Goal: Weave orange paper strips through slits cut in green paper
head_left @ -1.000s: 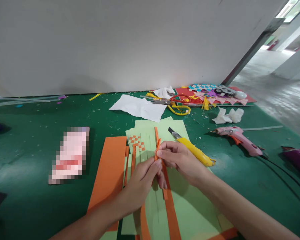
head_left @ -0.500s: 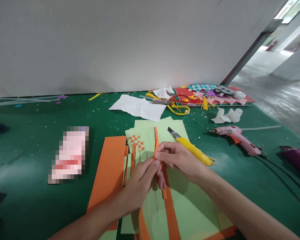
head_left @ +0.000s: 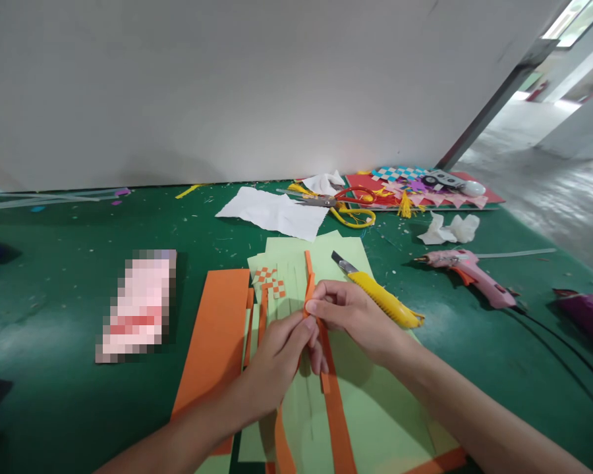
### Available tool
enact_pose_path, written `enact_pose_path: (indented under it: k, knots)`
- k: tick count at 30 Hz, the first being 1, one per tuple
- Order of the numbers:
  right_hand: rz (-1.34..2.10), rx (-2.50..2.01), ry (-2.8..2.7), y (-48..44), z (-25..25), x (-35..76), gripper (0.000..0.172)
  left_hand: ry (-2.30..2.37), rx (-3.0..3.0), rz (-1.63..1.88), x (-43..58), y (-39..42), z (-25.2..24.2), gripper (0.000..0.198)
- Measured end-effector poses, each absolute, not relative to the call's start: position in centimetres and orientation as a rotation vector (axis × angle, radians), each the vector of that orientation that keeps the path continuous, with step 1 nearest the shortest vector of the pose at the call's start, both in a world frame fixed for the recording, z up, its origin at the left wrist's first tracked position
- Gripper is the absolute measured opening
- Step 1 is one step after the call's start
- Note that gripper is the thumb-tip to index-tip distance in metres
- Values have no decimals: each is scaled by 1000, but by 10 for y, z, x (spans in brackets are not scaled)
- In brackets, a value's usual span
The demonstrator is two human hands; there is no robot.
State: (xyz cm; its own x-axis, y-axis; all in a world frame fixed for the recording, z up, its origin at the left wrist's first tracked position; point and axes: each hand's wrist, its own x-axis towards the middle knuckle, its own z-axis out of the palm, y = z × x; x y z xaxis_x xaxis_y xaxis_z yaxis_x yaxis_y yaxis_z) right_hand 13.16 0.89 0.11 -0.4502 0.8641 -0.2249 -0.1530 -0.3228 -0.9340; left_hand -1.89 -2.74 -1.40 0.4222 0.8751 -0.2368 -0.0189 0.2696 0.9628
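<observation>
Both grips closed on the narrow orange strip (head_left: 310,284), above the green sheets (head_left: 380,408) mid-desk: left hand (head_left: 279,352) and right hand (head_left: 353,316) pinch it almost fingertip to fingertip, probably so we keep thin paper from springing. Nearest obstacle: yellow cutter (head_left: 388,301) just beside our right hand, blade exposed, pointing away. Orange sheet (head_left: 217,336) sits left; glue gun (head_left: 479,276) lies right, well apart; scissors (head_left: 346,203) beyond.

I see a yellow plastic utility knife (head_left: 383,296) across the right edge of the flat light-green paper sheets (head_left: 385,408). Left of them lies a broad orange paper rectangle (head_left: 215,342); right of them, a pink plastic glue gun (head_left: 454,260); behind them, a ragged white paper piece (head_left: 271,212).
</observation>
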Motion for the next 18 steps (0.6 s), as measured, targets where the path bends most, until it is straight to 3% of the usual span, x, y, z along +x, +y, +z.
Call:
enact_pose_path:
  k: [7, 18]
  knots:
    - [1780, -1028, -1205, 10, 1, 134, 19, 964, 1139, 733, -19, -27, -14, 34]
    - [1716, -1018, -1187, 11, -3, 139, 24, 957, 1141, 731, -19, -26, -11, 36]
